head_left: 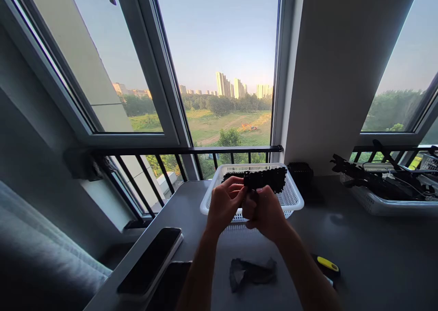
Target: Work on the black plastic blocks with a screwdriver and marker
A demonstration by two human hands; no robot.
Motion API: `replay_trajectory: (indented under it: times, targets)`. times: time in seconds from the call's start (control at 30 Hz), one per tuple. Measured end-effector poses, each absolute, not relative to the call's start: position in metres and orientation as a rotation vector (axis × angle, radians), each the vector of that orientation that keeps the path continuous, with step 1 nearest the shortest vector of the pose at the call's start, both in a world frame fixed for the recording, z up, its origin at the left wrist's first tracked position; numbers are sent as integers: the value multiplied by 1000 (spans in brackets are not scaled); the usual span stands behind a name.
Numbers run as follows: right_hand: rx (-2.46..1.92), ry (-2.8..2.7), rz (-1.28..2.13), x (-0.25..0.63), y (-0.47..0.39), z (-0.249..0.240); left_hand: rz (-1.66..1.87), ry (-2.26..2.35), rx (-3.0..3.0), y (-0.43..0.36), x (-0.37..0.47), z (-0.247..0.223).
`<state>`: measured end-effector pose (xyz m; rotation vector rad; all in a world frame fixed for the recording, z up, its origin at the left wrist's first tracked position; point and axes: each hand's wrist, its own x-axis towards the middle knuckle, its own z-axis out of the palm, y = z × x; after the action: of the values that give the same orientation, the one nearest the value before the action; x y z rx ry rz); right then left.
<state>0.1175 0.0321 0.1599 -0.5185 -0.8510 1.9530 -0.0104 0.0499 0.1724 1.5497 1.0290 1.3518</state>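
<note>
Both of my hands are raised in front of a white plastic basket (294,197), holding one black part (267,179) with a jagged edge. My left hand (225,200) pinches its left end with the fingertips. My right hand (265,210) grips it from below, fingers curled and thumb against it. More black pieces seem to lie in the basket behind the part, too dark to make out. On the table below my hands is a crumpled dark cloth or wrapper (252,273).
Two dark phone-like slabs (152,260) lie at the left. A yellow and black tool handle (327,263) is by my right forearm. Black stacked items (301,174) stand right of the basket; a second basket (393,207) with black parts is farther right. Behind runs a railing (205,150).
</note>
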Motion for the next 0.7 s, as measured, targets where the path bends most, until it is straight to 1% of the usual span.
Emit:
replay_trajectory:
  times: [0.37, 0.7]
  targets:
    - [-555, -742, 1992, 121, 32, 162, 1323, 1017, 1616, 46, -8, 175]
    - [-411, -645, 2032, 143, 39, 161, 1421, 1068, 1571, 52, -14, 172]
